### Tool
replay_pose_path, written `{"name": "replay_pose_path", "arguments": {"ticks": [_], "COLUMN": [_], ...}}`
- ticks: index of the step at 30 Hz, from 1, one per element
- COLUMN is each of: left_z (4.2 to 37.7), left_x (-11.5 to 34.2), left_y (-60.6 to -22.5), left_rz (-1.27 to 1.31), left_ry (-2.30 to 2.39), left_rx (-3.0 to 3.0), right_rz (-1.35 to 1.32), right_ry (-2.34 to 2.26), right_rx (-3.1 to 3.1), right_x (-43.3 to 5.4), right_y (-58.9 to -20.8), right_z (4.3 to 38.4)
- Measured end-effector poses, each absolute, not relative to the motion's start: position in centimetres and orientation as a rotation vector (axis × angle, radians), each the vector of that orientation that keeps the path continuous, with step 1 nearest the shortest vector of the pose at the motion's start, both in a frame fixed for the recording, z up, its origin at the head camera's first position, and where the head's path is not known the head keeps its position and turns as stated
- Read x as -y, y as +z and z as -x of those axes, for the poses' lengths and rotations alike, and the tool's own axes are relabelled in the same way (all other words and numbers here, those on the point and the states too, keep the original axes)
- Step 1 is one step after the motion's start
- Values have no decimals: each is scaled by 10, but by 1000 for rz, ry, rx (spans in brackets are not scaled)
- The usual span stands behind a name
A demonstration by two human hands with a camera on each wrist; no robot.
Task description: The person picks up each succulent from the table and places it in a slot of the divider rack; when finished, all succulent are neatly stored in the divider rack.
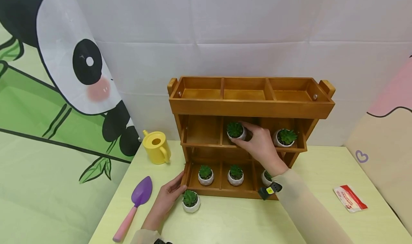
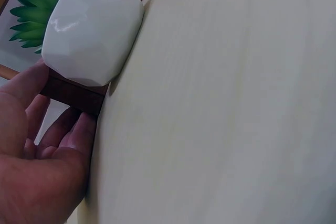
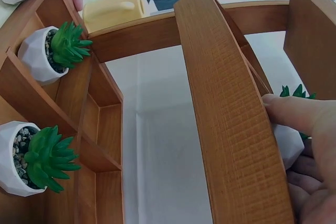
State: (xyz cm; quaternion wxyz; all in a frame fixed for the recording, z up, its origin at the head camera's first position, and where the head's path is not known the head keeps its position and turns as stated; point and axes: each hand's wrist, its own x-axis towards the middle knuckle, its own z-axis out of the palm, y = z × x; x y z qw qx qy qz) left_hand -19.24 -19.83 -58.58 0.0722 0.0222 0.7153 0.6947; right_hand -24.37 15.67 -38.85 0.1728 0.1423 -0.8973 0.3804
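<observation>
My right hand [image 1: 262, 147] pinches a small succulent in a white pot [image 1: 235, 130] between thumb and fingers, at the middle compartment of the middle tier of a three-tier wooden plant shelf [image 1: 251, 109]. In the right wrist view that white pot [image 3: 287, 145] is partly hidden behind a tier's front board. My left hand [image 1: 167, 195] grips the left end of the bottom tier, its thumb and fingers on either side of the wood in the left wrist view. Close by that thumb, another potted succulent [image 2: 94, 32] stands on the table before the shelf's front left corner.
Potted succulents [image 1: 206, 176] sit in all three bottom compartments, the right one partly covered by my wrist. Another [image 1: 285, 137] occupies the middle tier's right compartment. Left of the shelf are a yellow watering can [image 1: 156, 149] and a purple trowel [image 1: 141, 192]. A red-and-white packet [image 1: 350, 199] lies right.
</observation>
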Motion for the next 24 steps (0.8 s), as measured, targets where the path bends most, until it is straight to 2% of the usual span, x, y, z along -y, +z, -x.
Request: {"name": "replay_pose_path", "arguments": {"ticks": [24], "left_z": [193], "left_x": [198], "left_y": [-586], "left_rz": [-73], "left_ry": [2080], "left_rx": [-2153], "right_rz": [-334], "right_ry": [965], "right_rx": [2642], "right_x": [-157], "right_y": [-374], "right_z": [236]}}
